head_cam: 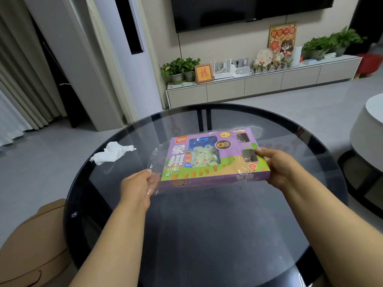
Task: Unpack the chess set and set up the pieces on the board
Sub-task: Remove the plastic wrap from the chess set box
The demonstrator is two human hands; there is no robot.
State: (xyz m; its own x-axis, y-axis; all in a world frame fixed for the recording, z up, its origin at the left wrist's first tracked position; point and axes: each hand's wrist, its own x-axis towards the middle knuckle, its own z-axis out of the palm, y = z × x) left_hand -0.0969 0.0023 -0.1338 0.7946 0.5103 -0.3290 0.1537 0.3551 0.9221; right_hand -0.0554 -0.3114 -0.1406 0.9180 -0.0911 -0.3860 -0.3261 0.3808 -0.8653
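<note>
While the right hand (pixel 279 168) grips the chess box (pixel 211 158), the left hand (pixel 137 186) apparently pinches its plastic wrap (pixel 155 160).

The room is evenly, softly lit, without hard shadows. My glass desk (pixel 207 224) mirrors pale glare along its far half. The plastic wrap (pixel 154 162) glints. Walls and curtains bow at the edges; the view is slightly soft throughout.

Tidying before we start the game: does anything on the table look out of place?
A crumpled white tissue lies on the glass table, left of the box. The box's clear wrap hangs loose and half off at its left end.
</note>
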